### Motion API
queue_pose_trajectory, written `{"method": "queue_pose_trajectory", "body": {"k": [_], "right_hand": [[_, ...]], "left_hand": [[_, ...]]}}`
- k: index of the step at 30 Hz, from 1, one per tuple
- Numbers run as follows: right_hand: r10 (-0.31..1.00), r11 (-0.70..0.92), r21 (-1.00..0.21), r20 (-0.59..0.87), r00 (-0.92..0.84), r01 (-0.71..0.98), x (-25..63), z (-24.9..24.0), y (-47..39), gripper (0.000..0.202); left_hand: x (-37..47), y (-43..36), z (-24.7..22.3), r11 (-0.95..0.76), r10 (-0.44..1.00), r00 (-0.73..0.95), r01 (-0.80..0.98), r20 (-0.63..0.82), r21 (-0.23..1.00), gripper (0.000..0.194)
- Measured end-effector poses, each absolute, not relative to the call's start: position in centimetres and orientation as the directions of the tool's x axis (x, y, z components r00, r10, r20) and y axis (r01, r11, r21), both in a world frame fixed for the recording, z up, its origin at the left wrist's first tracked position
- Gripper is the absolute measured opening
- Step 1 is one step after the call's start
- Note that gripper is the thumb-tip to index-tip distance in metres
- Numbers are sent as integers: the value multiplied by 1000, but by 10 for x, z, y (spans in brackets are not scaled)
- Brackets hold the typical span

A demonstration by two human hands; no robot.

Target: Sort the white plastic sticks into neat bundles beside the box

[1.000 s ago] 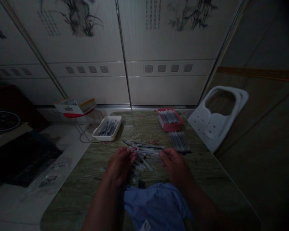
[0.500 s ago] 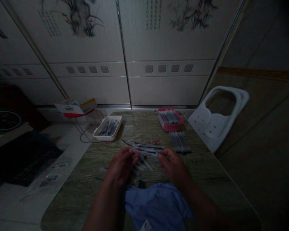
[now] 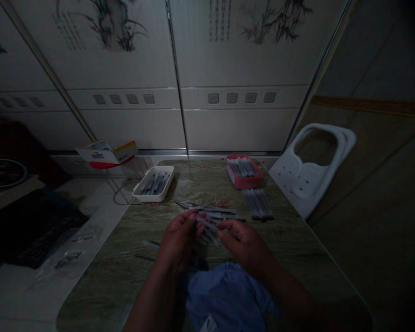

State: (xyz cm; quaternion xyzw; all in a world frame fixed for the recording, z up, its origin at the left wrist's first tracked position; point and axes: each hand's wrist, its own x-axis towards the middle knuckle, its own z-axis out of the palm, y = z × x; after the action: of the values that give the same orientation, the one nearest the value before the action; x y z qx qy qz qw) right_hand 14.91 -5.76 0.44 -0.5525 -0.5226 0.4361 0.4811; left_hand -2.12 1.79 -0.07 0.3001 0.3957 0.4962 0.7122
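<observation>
A slim, pale, see-through pen is held slantwise above the table. My left hand pinches its left end between thumb and fingers. At its other end, the closed fingers of my right hand grip it. Under and behind the hands lies a loose pile of similar pens, partly hidden by my fingers. A neat row of pens lies to the right, dark ends towards me. The dim light hides the pens' finer details.
A pink basket full of pens stands at the back right, a white tray with more pens at the back left. Small reddish bits lie behind the pile. Blue cloth is at the near edge. A white folding chair stands right.
Both hands have come closer together, the right one moving left and slightly down. The held pen has gone from nearly level to sloping down towards the right.
</observation>
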Motion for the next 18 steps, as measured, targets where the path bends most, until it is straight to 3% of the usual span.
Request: {"method": "queue_pose_trajectory", "body": {"k": [18], "right_hand": [[978, 154, -945, 187, 89, 289, 146, 15, -68, 16]], "left_hand": [[3, 1, 1, 258, 965, 105, -505, -238, 824, 33]]}}
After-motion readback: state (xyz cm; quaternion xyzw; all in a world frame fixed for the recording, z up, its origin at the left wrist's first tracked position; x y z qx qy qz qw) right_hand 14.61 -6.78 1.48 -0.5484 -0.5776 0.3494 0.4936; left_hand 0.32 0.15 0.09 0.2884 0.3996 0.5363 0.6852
